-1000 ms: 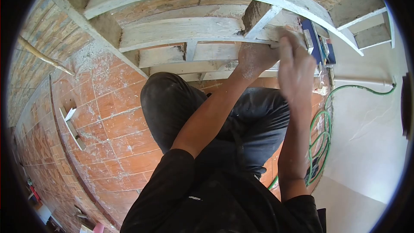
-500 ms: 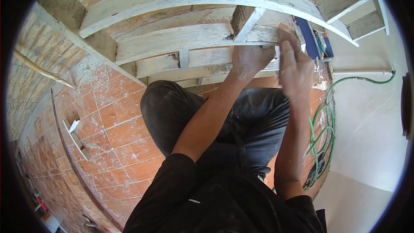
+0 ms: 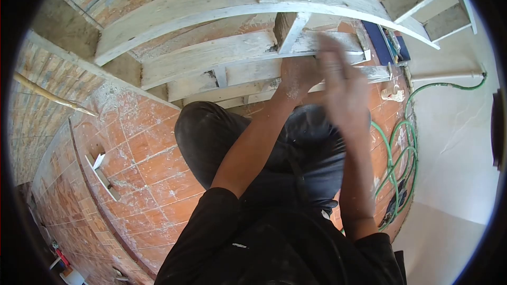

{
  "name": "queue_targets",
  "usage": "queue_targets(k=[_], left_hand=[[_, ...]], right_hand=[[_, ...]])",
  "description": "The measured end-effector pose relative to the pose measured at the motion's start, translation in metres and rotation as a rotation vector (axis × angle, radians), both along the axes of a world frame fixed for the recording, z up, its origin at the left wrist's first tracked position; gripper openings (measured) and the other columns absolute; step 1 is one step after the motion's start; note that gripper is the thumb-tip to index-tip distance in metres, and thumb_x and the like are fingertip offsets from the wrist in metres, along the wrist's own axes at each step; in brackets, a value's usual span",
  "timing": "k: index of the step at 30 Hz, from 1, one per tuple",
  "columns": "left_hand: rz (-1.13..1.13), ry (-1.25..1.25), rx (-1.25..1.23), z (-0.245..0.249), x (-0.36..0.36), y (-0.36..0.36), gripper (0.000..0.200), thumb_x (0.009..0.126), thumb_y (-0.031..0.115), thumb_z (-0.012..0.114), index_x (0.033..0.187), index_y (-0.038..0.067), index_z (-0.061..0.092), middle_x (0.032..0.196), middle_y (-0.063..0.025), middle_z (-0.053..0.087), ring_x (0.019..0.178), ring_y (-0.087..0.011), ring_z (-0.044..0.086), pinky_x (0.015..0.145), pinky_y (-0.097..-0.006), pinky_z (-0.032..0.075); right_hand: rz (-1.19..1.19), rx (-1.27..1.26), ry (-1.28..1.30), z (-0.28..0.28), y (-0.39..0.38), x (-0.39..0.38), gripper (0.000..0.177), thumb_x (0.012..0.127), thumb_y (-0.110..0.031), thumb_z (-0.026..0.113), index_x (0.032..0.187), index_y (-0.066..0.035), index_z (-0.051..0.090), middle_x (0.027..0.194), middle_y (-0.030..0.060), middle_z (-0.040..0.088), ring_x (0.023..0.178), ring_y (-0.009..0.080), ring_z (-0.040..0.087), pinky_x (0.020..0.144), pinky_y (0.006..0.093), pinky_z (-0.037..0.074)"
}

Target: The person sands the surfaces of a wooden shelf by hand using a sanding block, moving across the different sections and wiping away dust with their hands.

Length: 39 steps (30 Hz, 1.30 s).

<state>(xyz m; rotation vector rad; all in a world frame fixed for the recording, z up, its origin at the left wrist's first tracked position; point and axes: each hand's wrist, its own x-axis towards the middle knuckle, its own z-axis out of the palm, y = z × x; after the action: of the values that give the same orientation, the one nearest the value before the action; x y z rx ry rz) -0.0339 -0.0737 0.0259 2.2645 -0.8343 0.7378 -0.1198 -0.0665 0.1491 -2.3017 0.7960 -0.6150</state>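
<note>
A whitish, worn wooden shelf frame (image 3: 211, 55) spans the view in front of me, with short uprights between its long boards. My left hand (image 3: 300, 76) is at the lower edge of one board, beside an upright (image 3: 290, 31). Its fingers are mostly hidden, so its grip cannot be made out. My right hand (image 3: 346, 87) is just right of it, over the right part of the same board. Motion smears the right hand's fingers, and whether anything is in them does not show.
A green hose (image 3: 393, 174) lies coiled by the white wall (image 3: 449, 163) on the right. Dusty orange tiles (image 3: 158, 179) cover the floor. A pale strip of material (image 3: 103, 177) lies at left, near a wooden stick (image 3: 53, 94). Behind the frame's right end is a dark blue item (image 3: 376, 45).
My right hand has moved left and become blurred, uncovering the board's right end. The left hand stays near the same upright. The whole view has shifted slightly.
</note>
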Motion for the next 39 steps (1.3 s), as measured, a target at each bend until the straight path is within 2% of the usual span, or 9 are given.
queue_targets(k=[2, 6, 8, 10, 14, 17, 21, 24, 39], left_hand=[[-0.406, 0.311, -0.660, 0.007, 0.002, -0.010, 0.023, 0.074, 0.021, 0.065, 0.087, 0.002, 0.068, 0.083, -0.0192, 0.066, 0.081, -0.0377, 0.064, 0.071, -0.0445, 0.051], [-0.553, 0.568, -0.564, 0.016, -0.004, 0.012, 0.026, 0.074, 0.023, 0.066, 0.091, 0.003, 0.067, 0.088, -0.0192, 0.066, 0.085, -0.0362, 0.064, 0.074, -0.0432, 0.051], [-0.511, 0.575, -0.513, 0.019, -0.002, 0.013, 0.028, 0.074, 0.023, 0.066, 0.094, 0.003, 0.067, 0.091, -0.0191, 0.066, 0.087, -0.0354, 0.064, 0.075, -0.0425, 0.051], [-0.491, 0.539, -0.535, 0.020, 0.001, 0.009, 0.030, 0.074, 0.024, 0.067, 0.096, 0.003, 0.066, 0.093, -0.0191, 0.066, 0.089, -0.0347, 0.064, 0.076, -0.0419, 0.051], [-0.479, 0.388, -0.170, -0.075, 0.009, -0.033, 0.034, 0.092, 0.029, 0.051, 0.110, 0.000, 0.056, 0.092, -0.0108, 0.059, 0.091, -0.0258, 0.059, 0.084, -0.0335, 0.047], [-1.378, 1.044, -1.502, -0.046, 0.001, -0.022, 0.023, 0.096, 0.028, 0.050, 0.095, 0.005, 0.053, 0.096, -0.0088, 0.057, 0.092, -0.0191, 0.056, 0.079, -0.0287, 0.044], [-2.164, 0.725, -1.419, -0.110, 0.040, -0.061, 0.016, 0.085, 0.016, 0.066, 0.090, 0.004, 0.057, 0.076, -0.0059, 0.061, 0.082, -0.0129, 0.061, 0.071, -0.0283, 0.047], [-0.663, 0.488, -0.619, -0.043, 0.000, 0.001, 0.016, 0.085, 0.016, 0.066, 0.089, 0.004, 0.057, 0.076, -0.0062, 0.062, 0.082, -0.0137, 0.061, 0.071, -0.0289, 0.047], [-0.564, 0.434, -0.520, -0.029, -0.009, 0.032, 0.016, 0.083, 0.016, 0.066, 0.088, 0.003, 0.059, 0.077, -0.0076, 0.063, 0.082, -0.0174, 0.062, 0.071, -0.0317, 0.048]], right_hand=[[-0.045, 0.024, -0.010, 0.003, -0.019, -0.009, 0.035, 0.097, -0.026, 0.047, 0.111, 0.004, 0.060, 0.084, 0.0272, 0.064, 0.078, 0.0318, 0.065, 0.071, 0.0407, 0.050], [0.024, -0.232, 0.126, -0.005, 0.032, 0.010, 0.041, 0.096, -0.030, 0.049, 0.112, 0.006, 0.060, 0.086, 0.0322, 0.063, 0.087, 0.0499, 0.059, 0.080, 0.0424, 0.048], [0.047, -0.084, -0.010, -0.004, 0.015, -0.002, 0.040, 0.095, -0.028, 0.050, 0.081, 0.007, 0.064, 0.064, 0.0293, 0.058, 0.059, 0.0433, 0.061, 0.057, 0.0468, 0.047], [-0.090, 0.173, 0.027, 0.011, -0.019, -0.008, 0.039, 0.096, -0.030, 0.051, 0.112, 0.004, 0.063, 0.068, 0.0216, 0.062, 0.066, 0.0210, 0.061, 0.064, 0.0383, 0.047], [0.149, 0.028, -0.123, -0.010, 0.039, 0.012, 0.042, 0.096, -0.028, 0.048, 0.077, 0.007, 0.062, 0.054, 0.0167, 0.054, 0.049, 0.0210, 0.056, 0.050, 0.0342, 0.042], [0.104, 0.253, -0.184, -0.009, 0.033, 0.021, 0.042, 0.096, -0.024, 0.046, 0.074, 0.009, 0.060, 0.052, 0.0147, 0.053, 0.044, 0.0198, 0.053, 0.046, 0.0322, 0.040], [0.142, 0.428, -0.217, -0.004, 0.029, 0.032, 0.036, 0.094, -0.020, 0.044, 0.074, 0.006, 0.060, 0.046, 0.0078, 0.049, 0.037, 0.0157, 0.047, 0.046, 0.0314, 0.039], [0.142, 0.681, -0.225, 0.001, 0.033, 0.018, 0.034, 0.094, -0.019, 0.043, 0.074, 0.003, 0.060, 0.043, 0.0058, 0.049, 0.037, 0.0148, 0.048, 0.057, 0.0352, 0.045], [0.260, 0.626, -0.423, -0.010, 0.033, 0.019, 0.026, 0.094, -0.017, 0.041, 0.088, 0.001, 0.059, 0.049, 0.0058, 0.050, 0.048, 0.0174, 0.055, 0.062, 0.0306, 0.045]])
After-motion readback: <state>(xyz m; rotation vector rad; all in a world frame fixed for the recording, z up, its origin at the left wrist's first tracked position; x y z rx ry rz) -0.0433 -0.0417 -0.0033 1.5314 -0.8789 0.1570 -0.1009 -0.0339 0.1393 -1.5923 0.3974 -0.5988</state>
